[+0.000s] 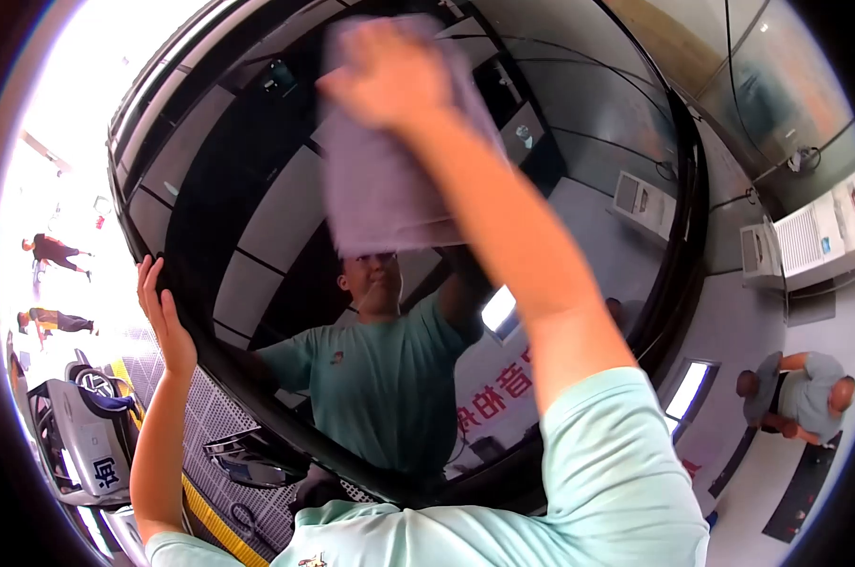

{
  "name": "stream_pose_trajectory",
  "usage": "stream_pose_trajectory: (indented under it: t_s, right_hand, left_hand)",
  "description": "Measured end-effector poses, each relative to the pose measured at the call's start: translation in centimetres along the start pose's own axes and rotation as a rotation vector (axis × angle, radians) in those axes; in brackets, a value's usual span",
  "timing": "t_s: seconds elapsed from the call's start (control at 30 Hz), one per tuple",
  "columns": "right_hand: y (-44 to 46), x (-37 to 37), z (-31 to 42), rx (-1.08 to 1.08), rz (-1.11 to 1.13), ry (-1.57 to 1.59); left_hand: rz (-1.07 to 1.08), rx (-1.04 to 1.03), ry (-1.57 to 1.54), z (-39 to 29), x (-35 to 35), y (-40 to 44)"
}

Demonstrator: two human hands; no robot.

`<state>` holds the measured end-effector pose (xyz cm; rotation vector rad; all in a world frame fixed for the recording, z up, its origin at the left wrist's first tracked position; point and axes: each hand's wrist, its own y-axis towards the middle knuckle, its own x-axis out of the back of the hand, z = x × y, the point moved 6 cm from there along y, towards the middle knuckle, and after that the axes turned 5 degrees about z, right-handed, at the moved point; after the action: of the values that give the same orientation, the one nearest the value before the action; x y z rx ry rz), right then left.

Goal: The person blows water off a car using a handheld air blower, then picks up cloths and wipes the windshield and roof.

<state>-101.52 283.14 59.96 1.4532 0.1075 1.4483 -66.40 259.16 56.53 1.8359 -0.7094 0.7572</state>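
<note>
Dark, glossy car glass [257,198] with a black border fills the middle and mirrors a person in a green shirt. My right hand [389,76] lies over a purple cloth [389,189] against the upper part of the glass. Hand and cloth are both smeared by motion, so the exact grip of the fingers is hard to make out. At the left edge of the glass, my left hand [167,321] rests on the black border [196,326], fingers stretched out and holding nothing.
A side mirror [252,458] juts out below the glass. Another car [82,439] stands at left, with two people [59,321] beyond. On the right are a white air conditioner [815,231], a person in grey [805,397] and a hanging cable [730,85].
</note>
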Motion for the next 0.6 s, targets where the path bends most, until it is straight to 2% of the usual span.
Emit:
stream_pose_trajectory:
  t_s: [0.03,0.07,0.1,0.17,0.2,0.23,0.3,0.33,0.37,0.4,0.43,0.47,0.53,0.6]
  right_hand:
    - [-1.1,0.9,-7.2,-0.071,-0.095,-0.077]
    - [-3.3,1.8,-14.6,-0.136,-0.088,-0.193]
    - [-6.6,2.7,-22.7,-0.297,-0.023,-0.238]
    - [-15.0,5.7,-35.2,-0.609,0.053,-0.061]
    - [-19.1,5.3,-42.4,-0.726,0.069,-0.192]
    - [-20.1,6.9,-39.8,-0.945,0.046,-0.23]
    - [-16.5,6.3,-32.4,-0.779,0.015,-0.159]
    - [-12.9,5.1,-24.4,-0.603,0.053,-0.163]
    - [-10.7,3.2,-16.2,-0.342,-0.059,-0.219]
    - [-9.0,2.3,-7.7,-0.258,0.064,-0.18]
    - [-9.2,1.1,-1.2,-0.152,-0.069,-0.201]
    - [-10.1,0.7,4.2,-0.119,-0.07,-0.057]
    - [-13.6,0.7,10.5,0.038,-0.002,0.171]
    - [-17.7,3.0,6.3,-0.037,0.024,0.348]
  left_hand:
    - [0.007,-0.003,-0.009,-0.1,-0.1,0.0]
    - [0.011,0.013,-0.024,-0.3,-0.1,0.0]
    - [0.012,0.014,-0.035,-0.4,-0.2,0.0]
    - [0.006,0.013,-0.084,0.1,-0.3,-0.1]
    - [-0.006,-0.022,-0.059,0.7,-0.3,-0.2]
    - [-0.015,-0.03,-0.086,0.7,-0.6,0.1]
    - [-0.004,-0.026,-0.106,0.8,-0.6,-0.4]
    - [-0.003,-0.027,-0.094,0.6,-0.6,-0.3]
    - [-0.009,-0.035,-0.08,0.2,-0.4,0.0]
    - [0.012,-0.03,-0.071,-0.1,-0.4,0.1]
    - [0.016,-0.027,-0.051,-0.3,-0.3,0.0]
    - [0.017,-0.025,-0.037,-0.4,-0.3,0.1]
    - [0.016,-0.019,-0.026,-0.3,-0.2,-0.2]
    - [0.021,-0.024,-0.02,0.1,-0.3,0.2]
